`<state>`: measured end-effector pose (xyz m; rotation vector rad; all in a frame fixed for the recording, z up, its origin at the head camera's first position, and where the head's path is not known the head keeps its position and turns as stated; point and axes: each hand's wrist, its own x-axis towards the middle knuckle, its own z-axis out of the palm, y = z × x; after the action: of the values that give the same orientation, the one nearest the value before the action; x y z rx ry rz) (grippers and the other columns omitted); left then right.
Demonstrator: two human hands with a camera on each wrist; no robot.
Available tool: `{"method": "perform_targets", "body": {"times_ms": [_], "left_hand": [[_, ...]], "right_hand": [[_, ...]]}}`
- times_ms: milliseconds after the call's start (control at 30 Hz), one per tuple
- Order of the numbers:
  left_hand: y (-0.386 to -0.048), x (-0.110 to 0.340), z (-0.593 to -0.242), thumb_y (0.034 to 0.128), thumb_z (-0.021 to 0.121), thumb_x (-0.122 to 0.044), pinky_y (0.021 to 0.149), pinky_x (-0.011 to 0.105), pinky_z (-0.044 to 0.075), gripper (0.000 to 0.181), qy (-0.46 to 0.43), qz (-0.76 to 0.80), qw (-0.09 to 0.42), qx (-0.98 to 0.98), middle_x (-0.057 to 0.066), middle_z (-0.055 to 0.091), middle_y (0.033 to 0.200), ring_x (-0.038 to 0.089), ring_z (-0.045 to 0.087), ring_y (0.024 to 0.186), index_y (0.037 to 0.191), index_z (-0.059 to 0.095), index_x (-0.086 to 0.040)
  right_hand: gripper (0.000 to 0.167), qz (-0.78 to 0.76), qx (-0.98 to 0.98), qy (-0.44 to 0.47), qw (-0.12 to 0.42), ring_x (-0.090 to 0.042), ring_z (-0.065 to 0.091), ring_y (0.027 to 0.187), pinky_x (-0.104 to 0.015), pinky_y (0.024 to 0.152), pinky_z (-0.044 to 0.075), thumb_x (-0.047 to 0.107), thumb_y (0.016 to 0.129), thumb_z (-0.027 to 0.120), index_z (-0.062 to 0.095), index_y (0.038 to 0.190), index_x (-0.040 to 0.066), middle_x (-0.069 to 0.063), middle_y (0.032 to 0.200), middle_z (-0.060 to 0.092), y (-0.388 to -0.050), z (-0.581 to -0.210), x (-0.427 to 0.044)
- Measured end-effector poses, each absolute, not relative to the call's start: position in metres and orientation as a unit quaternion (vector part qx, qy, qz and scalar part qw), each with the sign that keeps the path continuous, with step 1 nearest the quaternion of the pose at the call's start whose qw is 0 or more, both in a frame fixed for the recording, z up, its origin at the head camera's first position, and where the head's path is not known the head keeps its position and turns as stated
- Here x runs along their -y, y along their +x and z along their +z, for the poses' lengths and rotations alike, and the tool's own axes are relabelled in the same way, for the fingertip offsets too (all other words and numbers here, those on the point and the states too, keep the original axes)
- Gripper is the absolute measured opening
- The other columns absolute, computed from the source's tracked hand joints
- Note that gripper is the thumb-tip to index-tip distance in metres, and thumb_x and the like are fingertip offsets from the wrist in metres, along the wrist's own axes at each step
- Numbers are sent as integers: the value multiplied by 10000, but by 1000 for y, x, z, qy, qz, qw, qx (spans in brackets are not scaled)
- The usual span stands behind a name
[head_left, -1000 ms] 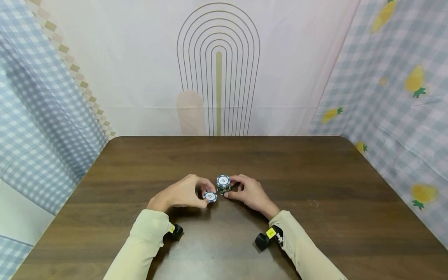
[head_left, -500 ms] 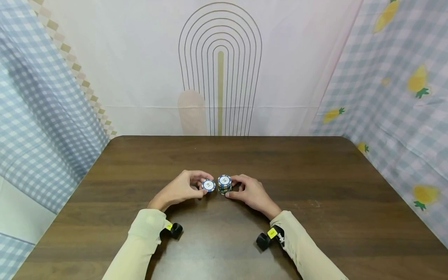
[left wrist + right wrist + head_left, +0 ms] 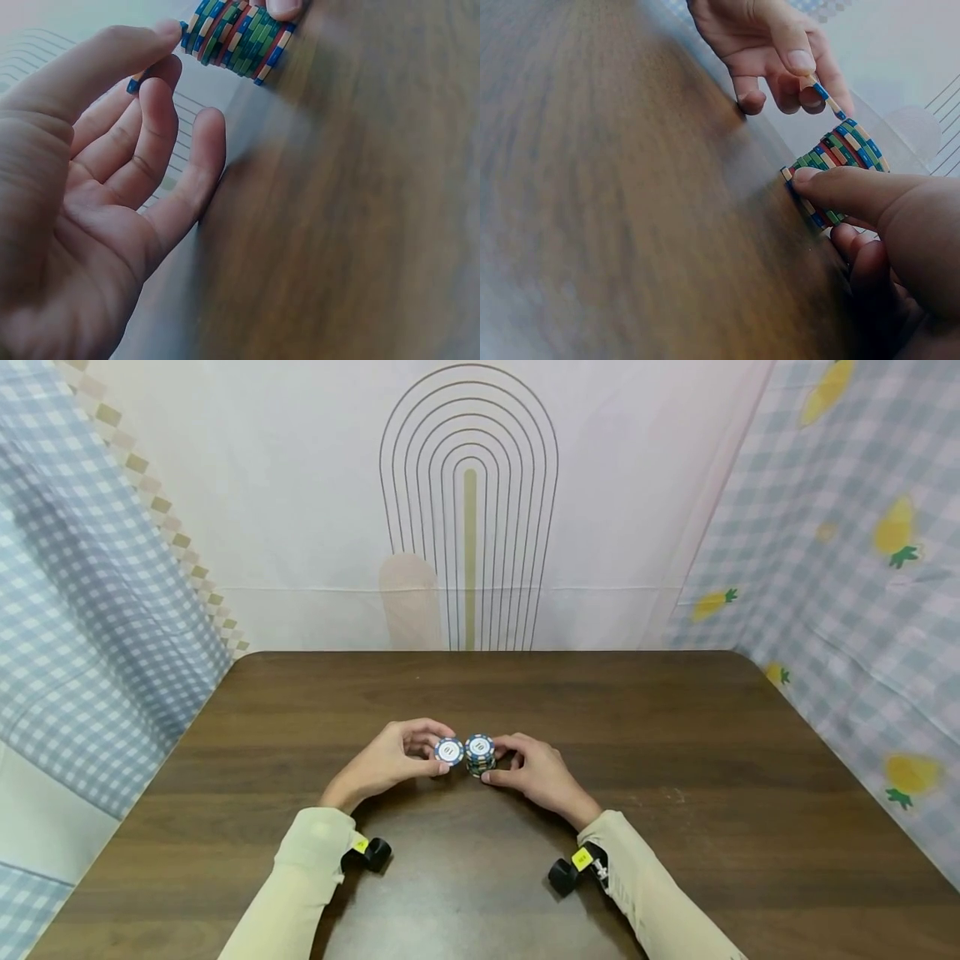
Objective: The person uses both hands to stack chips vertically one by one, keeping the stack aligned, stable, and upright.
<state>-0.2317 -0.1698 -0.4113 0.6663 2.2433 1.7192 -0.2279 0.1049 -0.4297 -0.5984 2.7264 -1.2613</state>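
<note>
A stack of poker chips [image 3: 480,749] in blue, green, red and cream stands upright near the middle of the table. My right hand [image 3: 542,775] holds the stack low on its right side, thumb in front and fingers behind. A single blue and white poker chip [image 3: 449,752] is pinched at its edge between the thumb and fingers of my left hand [image 3: 387,763]. This chip is raised off the table, just left of the stack's top. In the right wrist view the held chip [image 3: 827,100] tilts, its lower edge close to the stack [image 3: 842,154]; I cannot tell whether they touch.
The brown wooden table [image 3: 480,693] spreads out around both hands. Behind it hangs a white cloth [image 3: 300,510] with line arches, and checked curtains [image 3: 862,635] flank the sides. A black wrist camera [image 3: 377,855] sits below my left hand, another camera [image 3: 562,877] below my right.
My left hand has lifted the single chip up and away from me, then brought it slightly right toward the stack's top. My right hand has stayed at the stack.
</note>
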Motion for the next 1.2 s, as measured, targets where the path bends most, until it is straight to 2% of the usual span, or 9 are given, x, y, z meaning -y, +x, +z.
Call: {"method": "perform_targets", "body": {"times_ms": [267, 467, 633, 1000, 1200], "left_hand": [[-231, 168, -409, 896, 837, -47, 783, 260, 580, 430, 199, 611, 125, -756, 90, 728, 1027, 173, 697, 919, 1296, 687, -3], [-232, 156, -406, 919, 836, -115, 764, 262, 565, 382, 196, 590, 111, -775, 83, 734, 1014, 199, 693, 912, 1270, 701, -50], [-232, 147, -405, 928, 827, -114, 754, 247, 543, 352, 203, 570, 117, -787, 61, 720, 978, 173, 670, 887, 1241, 690, -30], [-231, 134, -404, 944, 815, -134, 631, 232, 424, 352, 221, 543, 80, -806, 15, 594, 809, 127, 514, 702, 1250, 698, -7], [-232, 134, -404, 936, 821, -118, 613, 225, 401, 355, 225, 542, 82, -806, 3, 548, 805, 116, 480, 689, 1259, 697, -40]], "right_hand": [[452, -413, -889, -193, 38, -94, 579, 749, -273, 632, 468, 291, 856, 888, 753, 1265, 155, 40, 1071, 687, -228, -430, -105], [443, -412, -889, -195, 38, -89, 582, 750, -270, 632, 469, 307, 857, 885, 756, 1256, 164, 48, 1074, 690, -228, -430, -105], [424, -412, -889, -195, 39, -87, 586, 747, -271, 632, 473, 305, 861, 886, 757, 1240, 165, 46, 1070, 690, -228, -430, -105], [422, -412, -889, -196, 38, -89, 590, 747, -270, 636, 475, 295, 863, 883, 758, 1246, 171, 47, 1066, 685, -226, -429, -104], [397, -414, -888, -196, 42, -95, 592, 752, -273, 642, 479, 286, 866, 881, 760, 1227, 172, 40, 1070, 686, -226, -426, -103]]}}
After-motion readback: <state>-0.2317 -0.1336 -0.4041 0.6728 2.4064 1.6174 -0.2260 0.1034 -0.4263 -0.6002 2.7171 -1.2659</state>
